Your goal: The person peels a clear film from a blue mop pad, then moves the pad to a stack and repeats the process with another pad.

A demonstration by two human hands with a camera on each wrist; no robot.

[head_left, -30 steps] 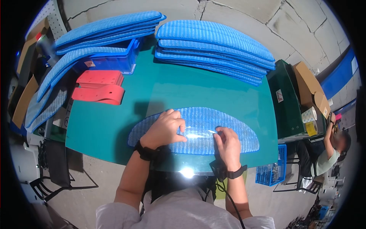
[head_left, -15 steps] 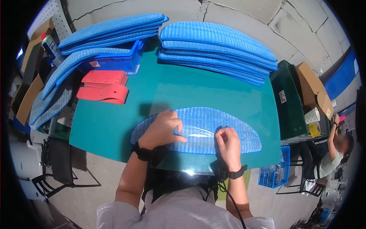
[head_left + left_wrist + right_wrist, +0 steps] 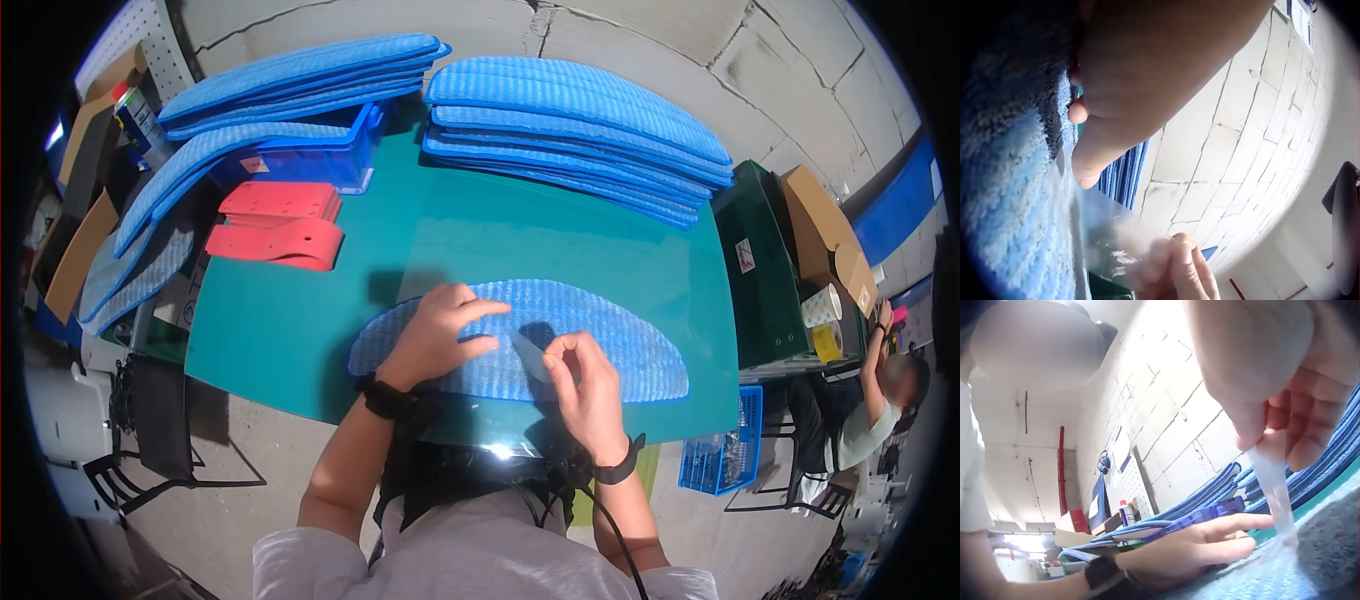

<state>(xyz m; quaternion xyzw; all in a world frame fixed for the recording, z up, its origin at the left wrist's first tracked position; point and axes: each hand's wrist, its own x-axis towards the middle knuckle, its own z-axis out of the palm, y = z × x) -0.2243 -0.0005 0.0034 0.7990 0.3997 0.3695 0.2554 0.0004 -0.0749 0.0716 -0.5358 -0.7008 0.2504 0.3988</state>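
The fingers of the right hand point(image 3: 590, 400) are closed in a pinch on the edge of a clear film point(image 3: 528, 357), which is held raised over the middle of the blue pad point(image 3: 625, 355). In the right wrist view, the film is seen as a narrow strip slanting down from the pinch toward the pad. The fingers of the left hand point(image 3: 428, 338) are extended and spread over the left part of the pad, with nothing gripped. The film's lower end is met or nearly met by a left fingertip; which of these cannot be told.

The blue pad is laid flat on the green surface point(image 3: 380, 235), its curved edge turned away from the person and its straighter edge near the person. Beyond the pad, a stack of blue pads point(image 3: 580, 125) is borne by the surface. Beyond it to the left, red strips point(image 3: 275, 235) are set down, with a blue bin point(image 3: 335, 160) behind them and more blue pads point(image 3: 300, 80) piled across the bin. To the right of the pad, a green crate point(image 3: 760, 270) is placed, and a blue basket point(image 3: 715, 455) is seen lower down.
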